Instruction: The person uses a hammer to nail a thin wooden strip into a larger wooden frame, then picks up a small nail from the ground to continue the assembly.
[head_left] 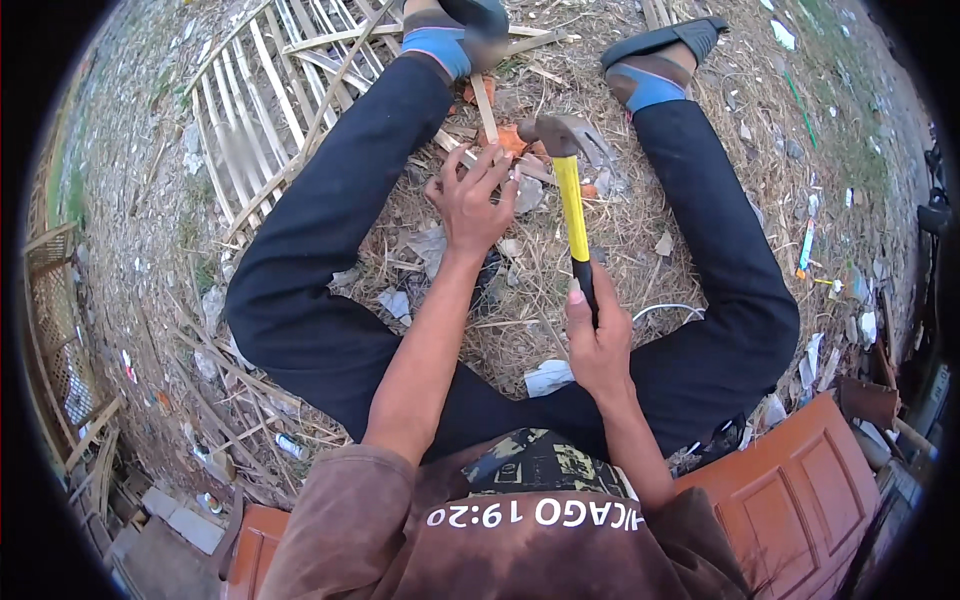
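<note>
My right hand (600, 345) is wrapped round the black grip of a claw hammer (572, 205) with a yellow handle. The hammer's dark metal head is raised just right of my left hand (474, 200). Bent fingers of that left hand press down on a thin wooden strip (486, 112), close to where it meets another slat. Whether a nail sits between the fingertips is too small to tell. Broken orange brick or tile pieces (506, 140) lie beneath the strips, partly hidden by my fingers and the hammer head.
A lattice of wooden slats (250, 110) lies on the ground at the far left. My legs stretch out on both sides of the work. Dry grass, stones and litter cover the ground. Brown panelled boards (790, 490) lie by me, and a woven rack (60, 320) stands at the left.
</note>
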